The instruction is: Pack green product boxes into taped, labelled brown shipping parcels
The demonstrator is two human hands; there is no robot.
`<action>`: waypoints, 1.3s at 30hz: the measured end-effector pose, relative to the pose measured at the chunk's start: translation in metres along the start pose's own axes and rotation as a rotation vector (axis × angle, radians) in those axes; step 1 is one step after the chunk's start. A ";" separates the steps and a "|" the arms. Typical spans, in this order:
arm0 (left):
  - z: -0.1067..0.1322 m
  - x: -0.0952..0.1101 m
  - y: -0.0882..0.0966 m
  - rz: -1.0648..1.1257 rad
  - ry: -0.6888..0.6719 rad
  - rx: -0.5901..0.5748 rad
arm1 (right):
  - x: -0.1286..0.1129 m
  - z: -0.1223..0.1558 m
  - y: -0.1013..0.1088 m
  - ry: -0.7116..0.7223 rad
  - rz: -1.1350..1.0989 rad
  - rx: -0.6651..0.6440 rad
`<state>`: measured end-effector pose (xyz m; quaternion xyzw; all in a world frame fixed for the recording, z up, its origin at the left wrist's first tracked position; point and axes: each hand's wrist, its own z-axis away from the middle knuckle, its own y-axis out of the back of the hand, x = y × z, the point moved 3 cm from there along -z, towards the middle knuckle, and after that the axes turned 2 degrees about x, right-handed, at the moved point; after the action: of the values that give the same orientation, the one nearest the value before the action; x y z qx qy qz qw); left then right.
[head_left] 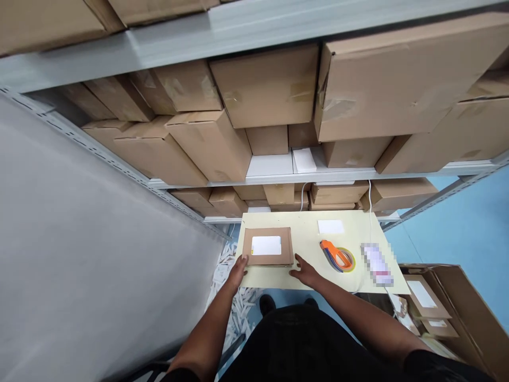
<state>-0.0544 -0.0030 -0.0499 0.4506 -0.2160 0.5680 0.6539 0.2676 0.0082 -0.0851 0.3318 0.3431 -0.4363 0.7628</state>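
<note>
In the head view, looking down, a flat brown box (267, 259) lies on the left part of a pale yellow table (274, 277), near the edge closest to the person. A white label (266, 245) is on its top. The left hand (238, 269) is at the box's near left corner, fingers slightly bent and touching it; whether they grip it, I cannot tell. The right hand (305, 271) is just beside the near right corner, thumb and fingers spread partly apart with nothing between them; whether a fingertip touches the box is unclear. To the right of this hand, an orange cutter-like tool (330, 248) lies against a tape roll (349, 259). Behind them is a white card (331, 226), and farther right a pixelated object (377, 264) whose details are hidden. Beyond the table, grey shelves (274, 178) hold brown cartons (270, 87), with a small white pad (304, 160) on the middle level. On the blue floor, white paper strips (236, 313) lie heaped at the left, beside a grey wall (87, 212). At the lower right, an open carton (473, 318) contains labelled packages (437, 314).
</note>
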 end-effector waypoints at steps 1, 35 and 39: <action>0.000 -0.003 -0.002 0.029 -0.015 -0.021 | -0.003 -0.005 -0.008 0.000 -0.012 -0.014; -0.001 0.012 0.012 0.119 -0.301 -0.268 | -0.067 0.026 -0.017 0.072 -0.147 0.360; -0.008 0.016 0.013 0.017 -0.310 -0.170 | -0.064 0.021 -0.011 0.075 -0.158 0.286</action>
<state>-0.0640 0.0114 -0.0371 0.4740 -0.3654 0.4767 0.6439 0.2385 0.0144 -0.0240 0.4250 0.3306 -0.5267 0.6578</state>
